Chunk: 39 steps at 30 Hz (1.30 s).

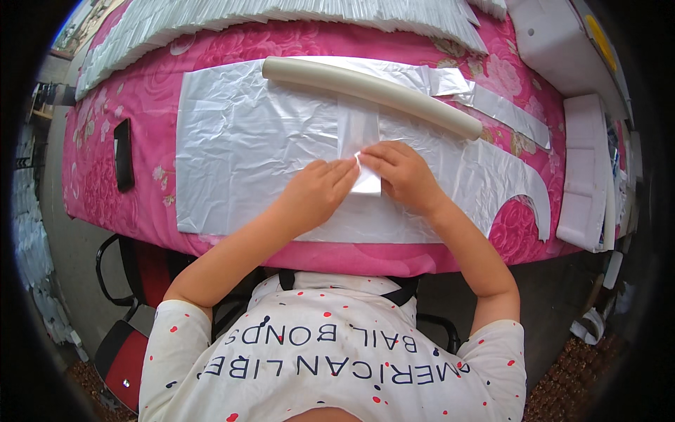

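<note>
**Inspector:** State of the grip?

**Assistant:** Both hands meet on a small clear plastic bag (360,151). The left hand (318,191) pinches its lower edge with the fingertips pressed together; the right hand (402,172) clamps the same edge from the other side.

**Inspector:** Location of the bag?

**Assistant:** Mid-table, lying on a large crinkled plastic sheet (246,155) spread over the pink floral tablecloth (140,91), near the front edge.

**Inspector:** Surroundings?

**Assistant:** A cream cardboard tube (373,95) lies slantwise just beyond the bag. A black phone (124,155) sits toward the left edge. A fanned row of stacked white bags (281,14) runs along the far edge; white foam blocks (583,169) stand at the right edge.
</note>
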Each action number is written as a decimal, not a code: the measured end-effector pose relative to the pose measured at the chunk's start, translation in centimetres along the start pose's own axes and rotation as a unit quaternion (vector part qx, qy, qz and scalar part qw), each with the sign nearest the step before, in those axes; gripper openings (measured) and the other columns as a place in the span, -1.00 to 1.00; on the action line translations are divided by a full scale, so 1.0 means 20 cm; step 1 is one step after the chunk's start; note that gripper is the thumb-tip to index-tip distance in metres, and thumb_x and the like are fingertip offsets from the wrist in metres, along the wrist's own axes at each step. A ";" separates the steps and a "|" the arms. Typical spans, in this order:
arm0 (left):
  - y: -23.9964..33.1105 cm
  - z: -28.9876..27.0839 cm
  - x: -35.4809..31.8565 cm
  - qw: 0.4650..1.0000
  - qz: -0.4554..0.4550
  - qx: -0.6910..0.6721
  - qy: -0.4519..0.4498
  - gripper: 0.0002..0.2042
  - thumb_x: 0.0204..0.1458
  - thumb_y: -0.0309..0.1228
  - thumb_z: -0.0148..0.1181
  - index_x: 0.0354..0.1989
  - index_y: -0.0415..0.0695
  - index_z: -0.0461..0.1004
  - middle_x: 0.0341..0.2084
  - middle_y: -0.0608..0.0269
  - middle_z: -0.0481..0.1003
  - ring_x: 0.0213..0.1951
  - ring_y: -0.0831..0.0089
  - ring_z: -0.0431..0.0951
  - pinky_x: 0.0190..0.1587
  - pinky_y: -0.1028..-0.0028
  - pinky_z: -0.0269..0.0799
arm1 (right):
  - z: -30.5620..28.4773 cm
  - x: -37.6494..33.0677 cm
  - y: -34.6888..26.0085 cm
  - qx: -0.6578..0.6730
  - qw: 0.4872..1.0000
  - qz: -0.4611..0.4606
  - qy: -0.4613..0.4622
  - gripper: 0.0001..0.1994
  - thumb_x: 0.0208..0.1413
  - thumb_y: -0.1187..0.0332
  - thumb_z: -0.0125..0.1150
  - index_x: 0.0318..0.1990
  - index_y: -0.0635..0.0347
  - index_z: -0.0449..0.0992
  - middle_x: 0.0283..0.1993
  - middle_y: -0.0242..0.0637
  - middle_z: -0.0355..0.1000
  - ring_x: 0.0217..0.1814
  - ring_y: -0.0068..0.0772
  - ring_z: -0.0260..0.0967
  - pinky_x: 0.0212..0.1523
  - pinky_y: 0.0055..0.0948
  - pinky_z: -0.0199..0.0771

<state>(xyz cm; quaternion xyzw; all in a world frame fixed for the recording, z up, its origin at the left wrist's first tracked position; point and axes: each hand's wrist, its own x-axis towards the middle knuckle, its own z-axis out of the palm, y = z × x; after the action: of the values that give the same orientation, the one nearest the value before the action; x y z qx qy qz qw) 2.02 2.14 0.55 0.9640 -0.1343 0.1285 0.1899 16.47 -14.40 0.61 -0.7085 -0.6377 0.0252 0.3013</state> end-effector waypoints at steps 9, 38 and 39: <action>0.08 -0.05 -0.20 0.998 0.027 -0.048 -0.031 -0.45 -0.36 -0.52 0.13 -0.02 -0.24 0.35 -0.05 0.13 0.42 -0.02 0.34 0.44 -0.07 0.36 0.32 | 0.06 -0.15 -0.25 0.031 0.999 -0.002 0.028 -0.75 -0.20 0.46 0.17 -0.25 0.12 0.52 -0.20 -0.35 0.45 -0.25 -0.32 0.39 -0.23 -0.37 0.40; 0.12 0.16 0.05 0.987 -0.157 -0.003 -0.036 0.04 -0.23 0.12 0.15 0.25 -0.41 -0.19 0.27 -0.16 -0.14 0.33 0.06 -0.23 0.31 0.16 -0.39 | 0.00 0.09 -0.22 0.087 0.885 0.443 -0.111 -0.78 -0.15 0.22 0.19 -0.57 0.21 0.52 -0.61 -0.15 0.43 -0.51 -0.14 0.40 -0.43 -0.26 0.38; 0.12 0.17 0.05 0.988 -0.153 0.006 -0.034 0.04 -0.23 0.13 0.14 0.25 -0.41 -0.19 0.27 -0.16 -0.14 0.33 0.06 -0.23 0.31 0.16 -0.39 | 0.00 0.07 -0.25 0.038 0.905 0.414 -0.091 -0.78 -0.17 0.22 0.21 -0.54 0.21 0.52 -0.58 -0.15 0.44 -0.48 -0.13 0.41 -0.42 -0.25 0.38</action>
<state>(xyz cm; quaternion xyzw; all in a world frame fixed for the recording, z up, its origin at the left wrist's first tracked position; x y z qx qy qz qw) 2.82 -1.44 -1.38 0.9782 0.0087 0.0661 0.1968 12.36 -13.02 3.36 -0.8911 -0.3106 0.2362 0.2316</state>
